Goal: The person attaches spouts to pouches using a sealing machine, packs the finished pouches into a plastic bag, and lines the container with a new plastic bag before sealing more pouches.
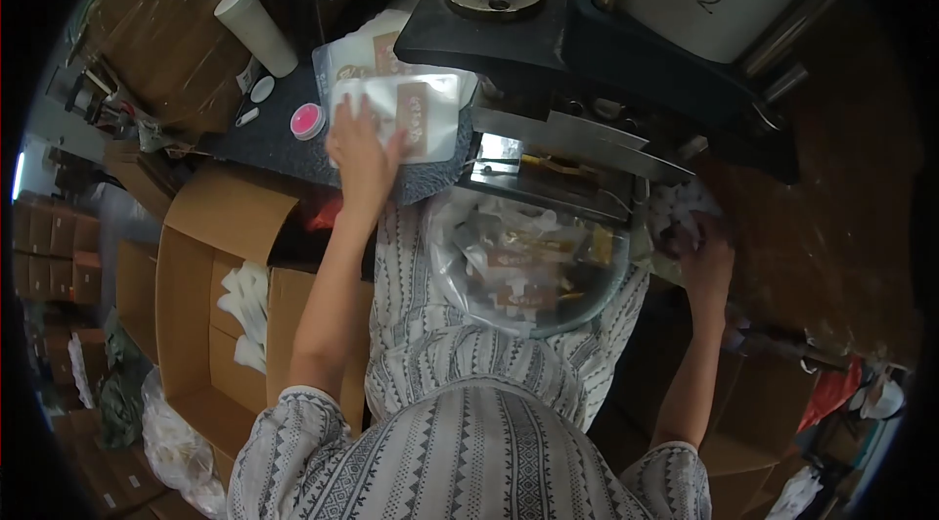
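My left hand [362, 146] lies with fingers spread on a flat plastic pouch [438, 114] with a brown printed panel. More such pouches lie beneath and behind it on the dark bench top. Off to the right, my right hand [707, 254] reaches down among small white pieces [680, 207], its fingers curled; what they hold cannot be made out. In front of my lap sits a round tray [437, 271] lined with clear plastic, holding several packaged items with brown print.
A press machine [509, 26] stands over the work area. On the bench are a white cylinder [256, 31] and a small round jar [307, 121] with a pink top. An open cardboard box [186, 324] at left holds white tubes [246, 310].
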Available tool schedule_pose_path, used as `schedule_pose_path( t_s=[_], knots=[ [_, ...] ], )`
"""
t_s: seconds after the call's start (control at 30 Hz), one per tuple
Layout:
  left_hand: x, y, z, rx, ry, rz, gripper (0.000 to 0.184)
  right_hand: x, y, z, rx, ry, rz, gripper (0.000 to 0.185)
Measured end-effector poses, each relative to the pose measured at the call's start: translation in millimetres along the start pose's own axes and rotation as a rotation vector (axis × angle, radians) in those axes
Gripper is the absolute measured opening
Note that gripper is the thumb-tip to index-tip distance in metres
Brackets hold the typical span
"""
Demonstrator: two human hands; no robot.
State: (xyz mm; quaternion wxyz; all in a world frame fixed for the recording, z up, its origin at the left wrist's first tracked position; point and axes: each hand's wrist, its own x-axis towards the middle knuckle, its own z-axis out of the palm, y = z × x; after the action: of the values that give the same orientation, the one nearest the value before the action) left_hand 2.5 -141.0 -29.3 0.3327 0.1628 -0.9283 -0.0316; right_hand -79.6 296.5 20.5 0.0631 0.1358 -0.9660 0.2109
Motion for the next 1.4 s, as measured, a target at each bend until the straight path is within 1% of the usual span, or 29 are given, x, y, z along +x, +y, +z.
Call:
schedule_pose_path(
  t_s=[0.07,0.1,0.17,0.2,0.23,0.27,0.3,0.33,0.37,0.43,0.5,0.57,0.6,0.63,0.67,0.7,0.77,0.8,0.87,0.9,0.97,1.0,1.07,1.1,1.17,1.23,1.3,1.33,1.4],
  knots=[
    [-31,24,-6,0.061,-0.298,0.212,0.077,-8,-3,-6,0.193,0.146,-0.004,0.025],
    [-46,36,-11,-0.023,-0.315,0.181,0.068,-10,-8,-14,0.193,0.145,0.000,0.025],
    [-60,32,-25,-0.089,-0.323,0.218,0.064,-15,-23,-28,0.415,-0.001,0.050,0.025],
    [-63,32,-34,-0.154,-0.330,0.247,0.061,-18,-27,-28,0.414,-0.003,0.057,0.025],
    [-62,36,-45,-0.167,-0.268,0.151,0.045,-19,-32,-28,0.554,-0.074,0.026,0.024],
    [-65,36,-50,-0.168,-0.274,0.146,0.045,-20,-38,-27,0.694,-0.145,-0.006,0.023],
    [-68,34,-53,-0.199,-0.292,0.058,0.035,-21,-49,-26,0.693,-0.150,-0.005,0.023],
    [-70,34,-58,-0.229,-0.307,-0.029,0.025,-21,-65,-23,0.762,-0.195,-0.081,0.023],
    [-70,40,-65,-0.227,-0.307,-0.030,0.025,-20,-79,-20,0.832,-0.237,-0.158,0.024],
    [-65,64,-84,-0.341,-0.184,-0.024,0.013,-24,-107,-9,0.838,-0.243,-0.208,0.023],
    [-61,80,-97,-0.388,-0.181,0.014,0.013,-22,-122,1,0.843,-0.250,-0.258,0.023],
    [-60,92,-103,-0.435,-0.176,0.051,0.012,-18,-128,12,0.489,-0.099,-0.558,0.023],
    [-60,97,-105,-0.537,-0.252,0.102,0.012,-19,-129,14,0.488,-0.098,-0.556,0.023],
    [-61,100,-106,-0.639,-0.329,0.153,0.012,-21,-129,16,0.537,-0.209,-0.527,0.024],
    [-66,100,-103,-0.659,-0.440,0.174,0.011,-23,-129,17,0.585,-0.321,-0.498,0.025],
    [-68,103,-98,-0.662,-0.440,0.174,0.011,-22,-128,17,0.582,-0.321,-0.496,0.025],
    [-69,117,-87,-0.847,-0.619,0.113,0.011,-19,-123,16,0.966,-0.530,-0.144,0.029],
    [-67,123,-80,-0.850,-0.616,0.114,0.011,-19,-119,17,0.962,-0.528,-0.145,0.029],
    [-54,136,-63,-1.149,-1.075,-0.569,0.018,-17,-108,16,0.674,-0.129,-0.185,0.030],
    [-45,140,-57,-1.152,-1.074,-0.566,0.018,-17,-101,12,0.671,-0.127,-0.187,0.030],
    [-26,149,-48,-1.365,-0.970,-0.771,0.027,-18,-85,-1,0.409,-0.028,-0.235,0.028],
    [-25,153,-39,-1.505,-0.907,-0.873,0.028,-16,-78,-6,0.407,-0.030,-0.233,0.028],
    [-23,153,-34,-1.467,-0.937,-0.871,0.029,-9,-64,-14,0.189,-0.051,-0.013,0.026],
    [-22,153,-34,-1.427,-0.968,-0.868,0.030,-2,-54,-10,0.188,-0.049,-0.012,0.026],
    [-25,141,-35,-1.454,-1.006,-0.856,0.034,11,-33,8,-0.002,-0.122,-0.073,0.027],
    [-20,104,-27,-0.956,-0.500,-0.410,0.041,17,-23,9,0.018,-0.133,-0.117,0.028],
    [-13,64,-25,-0.189,-0.076,0.018,0.056,18,-19,9,0.040,-0.161,-0.159,0.030],
    [-29,43,-10,-0.061,-0.309,0.031,0.068,18,-18,9,0.036,-0.169,-0.173,0.030],
    [-53,41,-21,-0.079,-0.354,0.229,0.068,20,-14,9,0.032,-0.170,-0.188,0.031]
  ],
)
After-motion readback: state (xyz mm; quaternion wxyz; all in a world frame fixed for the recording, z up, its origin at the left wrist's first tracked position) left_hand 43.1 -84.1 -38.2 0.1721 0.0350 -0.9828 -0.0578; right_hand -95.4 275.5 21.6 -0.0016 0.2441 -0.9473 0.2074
